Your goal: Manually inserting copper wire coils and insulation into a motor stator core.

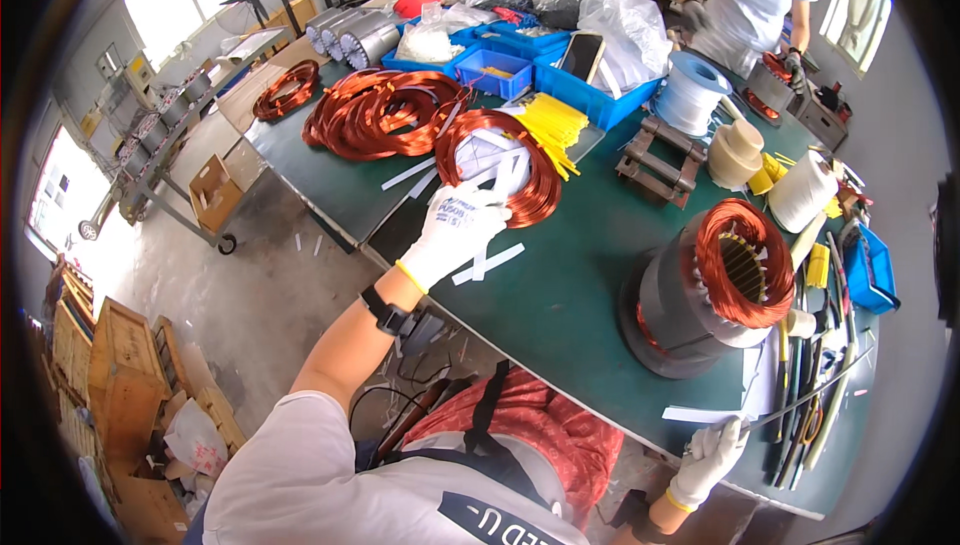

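My left hand (pixel 458 230), in a white glove with a yellow cuff, reaches to a ring of copper wire (pixel 540 180). Its fingers pinch a white strip (pixel 508 171) from the loose strips lying inside that ring. At the table's near right edge, my gloved right hand (pixel 708 463) is closed round the end of a thin dark rod (pixel 800 403), which slants away over the tools. Between the hands stands a grey motor stator (pixel 675 295), tilted, with a thick bundle of copper windings (pixel 712 255) around its upper opening.
More copper coils (pixel 375 115) lie at the far left, near yellow strips (pixel 550 125). Blue bins (pixel 600 100), a white spool (pixel 690 95) and a metal frame (pixel 660 160) stand farther back. Tubes and scissors (pixel 808 425) lie right. Another person (pixel 750 5) works on a stator (pixel 768 90) at the far right.
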Available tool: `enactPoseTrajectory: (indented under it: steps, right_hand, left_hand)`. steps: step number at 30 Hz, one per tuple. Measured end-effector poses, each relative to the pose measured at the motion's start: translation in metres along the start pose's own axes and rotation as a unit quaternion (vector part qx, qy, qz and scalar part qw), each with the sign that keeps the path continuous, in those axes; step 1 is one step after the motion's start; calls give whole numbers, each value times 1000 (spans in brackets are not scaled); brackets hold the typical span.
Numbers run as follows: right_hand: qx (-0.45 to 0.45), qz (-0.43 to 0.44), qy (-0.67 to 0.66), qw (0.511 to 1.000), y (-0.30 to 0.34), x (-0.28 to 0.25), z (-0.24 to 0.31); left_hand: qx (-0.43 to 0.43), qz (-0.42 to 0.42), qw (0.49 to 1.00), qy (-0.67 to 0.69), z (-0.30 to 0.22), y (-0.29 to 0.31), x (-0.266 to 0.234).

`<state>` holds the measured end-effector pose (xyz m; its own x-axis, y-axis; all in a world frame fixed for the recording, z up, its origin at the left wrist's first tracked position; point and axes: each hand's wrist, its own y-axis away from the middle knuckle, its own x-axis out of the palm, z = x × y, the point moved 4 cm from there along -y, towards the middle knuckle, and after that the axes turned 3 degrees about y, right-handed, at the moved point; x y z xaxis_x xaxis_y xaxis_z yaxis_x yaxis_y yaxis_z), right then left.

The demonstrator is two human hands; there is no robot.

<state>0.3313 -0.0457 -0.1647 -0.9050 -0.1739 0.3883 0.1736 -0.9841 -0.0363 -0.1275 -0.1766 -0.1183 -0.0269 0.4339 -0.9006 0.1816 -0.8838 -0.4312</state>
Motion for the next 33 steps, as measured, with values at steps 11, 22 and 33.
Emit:
enactPoseTrajectory:
  steps: [11, 22, 33]
  right_hand:
    - [-16, 83, -116, 990, 54, 79, 30]
    - [18, -62, -51, 997, 30, 98, 42]
    - [6, -70, -5, 997, 28, 98, 25]
  left_hand:
    - [-256, -101, 594, 756, -143, 24, -40]
    - [-240, 92, 495, 830, -215, 22, -14]
    - [-200, 292, 383, 853, -229, 29, -6]
